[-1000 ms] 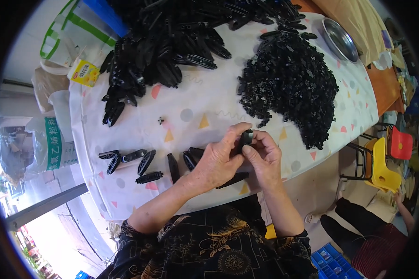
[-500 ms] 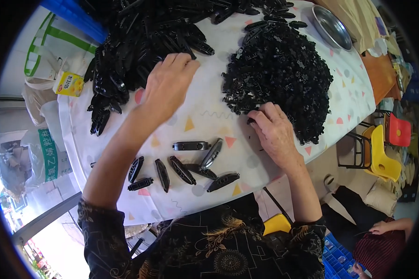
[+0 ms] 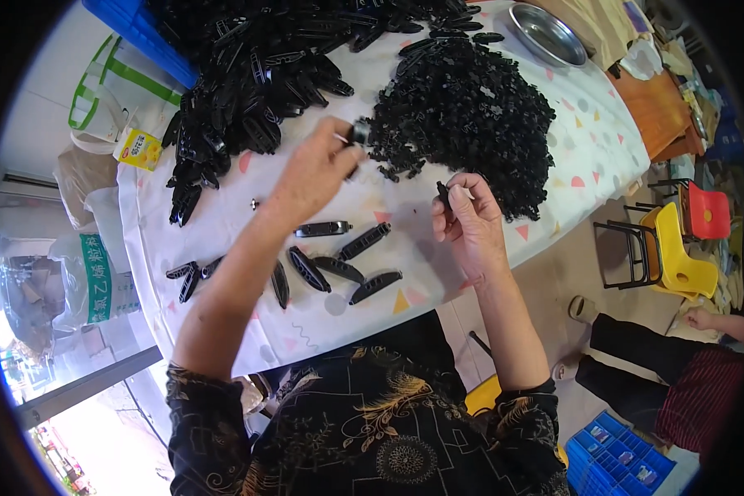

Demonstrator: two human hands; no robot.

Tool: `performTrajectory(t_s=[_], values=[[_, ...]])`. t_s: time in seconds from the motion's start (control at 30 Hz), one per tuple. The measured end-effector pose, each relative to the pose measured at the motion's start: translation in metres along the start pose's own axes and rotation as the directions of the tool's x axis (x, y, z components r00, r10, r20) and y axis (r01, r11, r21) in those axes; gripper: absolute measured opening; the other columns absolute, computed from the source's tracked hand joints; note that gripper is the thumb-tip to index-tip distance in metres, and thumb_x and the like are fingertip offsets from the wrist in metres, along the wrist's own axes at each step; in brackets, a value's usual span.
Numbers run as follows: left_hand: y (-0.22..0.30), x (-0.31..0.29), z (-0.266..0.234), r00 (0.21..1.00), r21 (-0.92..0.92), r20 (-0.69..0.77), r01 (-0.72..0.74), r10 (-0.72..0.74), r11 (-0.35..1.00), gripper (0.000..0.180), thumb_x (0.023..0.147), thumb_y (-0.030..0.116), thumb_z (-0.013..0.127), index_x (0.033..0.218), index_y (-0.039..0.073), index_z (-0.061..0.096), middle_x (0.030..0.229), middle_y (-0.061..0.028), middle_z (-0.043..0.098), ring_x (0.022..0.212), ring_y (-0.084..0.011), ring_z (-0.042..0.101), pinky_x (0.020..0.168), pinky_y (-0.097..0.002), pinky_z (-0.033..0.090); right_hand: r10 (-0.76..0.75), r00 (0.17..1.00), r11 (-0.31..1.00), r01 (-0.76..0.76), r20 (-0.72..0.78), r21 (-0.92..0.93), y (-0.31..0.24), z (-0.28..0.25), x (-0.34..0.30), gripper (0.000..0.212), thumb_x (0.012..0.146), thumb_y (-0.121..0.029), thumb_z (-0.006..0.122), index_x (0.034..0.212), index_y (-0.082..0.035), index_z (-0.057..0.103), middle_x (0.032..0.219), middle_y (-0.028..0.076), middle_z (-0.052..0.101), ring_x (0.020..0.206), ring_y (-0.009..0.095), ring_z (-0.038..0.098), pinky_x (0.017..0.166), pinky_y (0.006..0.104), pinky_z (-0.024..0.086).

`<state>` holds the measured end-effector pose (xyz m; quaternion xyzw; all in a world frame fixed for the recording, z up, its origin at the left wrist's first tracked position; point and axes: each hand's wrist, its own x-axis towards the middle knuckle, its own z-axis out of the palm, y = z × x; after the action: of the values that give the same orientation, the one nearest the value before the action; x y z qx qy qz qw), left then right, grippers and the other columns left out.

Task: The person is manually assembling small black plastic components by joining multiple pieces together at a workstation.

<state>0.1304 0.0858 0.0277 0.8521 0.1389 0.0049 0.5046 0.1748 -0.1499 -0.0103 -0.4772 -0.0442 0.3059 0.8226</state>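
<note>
My left hand (image 3: 310,174) is over the middle of the table, its fingers closed on a black curved plastic piece (image 3: 359,134), partly smeared by motion. Between the thumb and fingers of my right hand (image 3: 473,223) is a small black plastic part (image 3: 444,195); its exact shape is hard to make out. Beyond that hand rises a heap of small black plastic parts (image 3: 479,116). Long black curved pieces form a bigger pile (image 3: 256,99) at the far left. Nearer to me, several similar curved pieces (image 3: 310,269) lie scattered on the cloth, some partly behind my left forearm.
A patterned white tablecloth (image 3: 438,310) covers the table. At the far right stands a round metal bowl (image 3: 547,35). A yellow box (image 3: 139,150) sits by the left edge. Yellow (image 3: 678,252) and red chairs, a blue crate (image 3: 616,459) and another person (image 3: 703,388) are to the right.
My left hand has come away from the long-piece pile, moving right with a curved piece in it. My right hand has drawn back from the small-parts heap, holding a small part. The view has shifted.
</note>
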Motion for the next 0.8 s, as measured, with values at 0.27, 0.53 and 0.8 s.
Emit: performTrajectory(t_s=[0.27, 0.53, 0.8], values=[[0.033, -0.072, 0.06, 0.951, -0.58, 0.27, 0.286, -0.152, 0.762, 0.034, 0.092, 0.018, 0.057, 0.119, 0.005, 0.042, 0.102, -0.0097, 0.063, 0.091, -0.0154, 0.063, 0.076, -0.029, 0.053, 0.005, 0.997, 0.998, 0.0, 0.08, -0.063, -0.008, 0.009, -0.039, 0.016, 0.094, -0.02, 0.056, 0.099, -0.005, 0.052, 0.083, 0.009, 0.064, 0.062, 0.013, 0.06, 0.052, 0.0224, 0.047], [0.037, -0.091, 0.073, 0.966, -0.551, 0.245, 0.205, -0.077, 0.809, 0.054, 0.082, -0.001, 0.059, 0.131, 0.003, 0.035, 0.105, -0.0118, 0.062, 0.092, -0.0159, 0.061, 0.079, -0.0297, 0.051, -0.148, 0.983, 0.894, 0.178, 0.105, -0.41, -0.007, 0.004, -0.06, 0.012, 0.094, -0.014, 0.055, 0.095, -0.002, 0.053, 0.087, 0.006, 0.062, 0.074, 0.01, 0.059, 0.063, 0.0238, 0.048], [0.036, -0.102, 0.076, 0.97, -0.323, 0.243, 0.073, 0.008, 0.944, 0.064, 0.08, -0.006, 0.057, 0.137, 0.002, 0.029, 0.095, -0.0095, 0.061, 0.087, -0.013, 0.058, 0.078, -0.0256, 0.048, -0.289, 0.763, 0.254, 0.644, 0.578, -0.722, -0.034, 0.01, -0.067, 0.015, 0.077, 0.007, 0.063, 0.088, 0.001, 0.055, 0.09, 0.009, 0.052, 0.074, 0.023, 0.057, 0.065, 0.0306, 0.048]])
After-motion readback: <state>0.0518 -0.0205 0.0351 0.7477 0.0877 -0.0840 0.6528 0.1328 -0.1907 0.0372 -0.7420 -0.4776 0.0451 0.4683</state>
